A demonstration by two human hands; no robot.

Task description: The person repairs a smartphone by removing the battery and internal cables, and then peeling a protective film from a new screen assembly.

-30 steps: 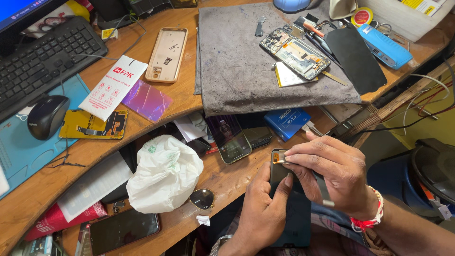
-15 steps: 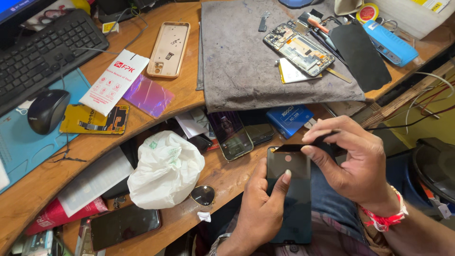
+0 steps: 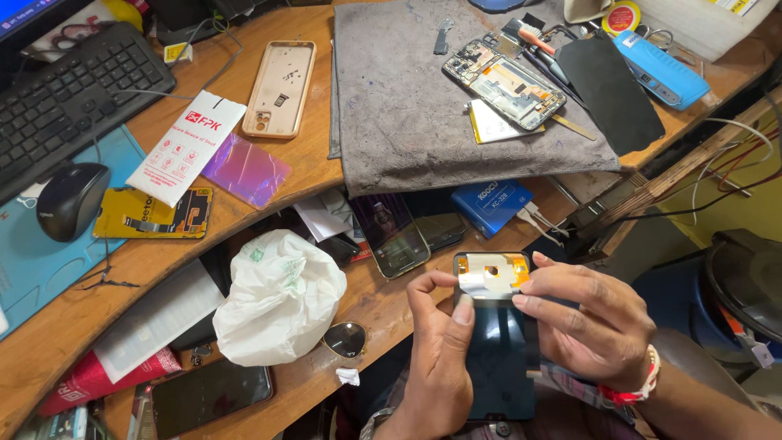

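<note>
Since half a second ago, the dark phone screen panel [image 3: 498, 342] is turned flat, its foil end exposed between left hand [image 3: 440, 358] and right hand [image 3: 595, 322], both pinching it; inspection seems underway.

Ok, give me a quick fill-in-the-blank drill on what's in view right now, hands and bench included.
1. Both hands, left hand and right hand, hold a dark phone panel whose top end carries a silver and ____ foil patch.
2. The opened phone with its insides showing lies on a ____ cloth.
3. The computer mouse sits on a ____ mat.
4. The crumpled plastic bag is ____.

Missing words: orange; grey; blue; white
</note>
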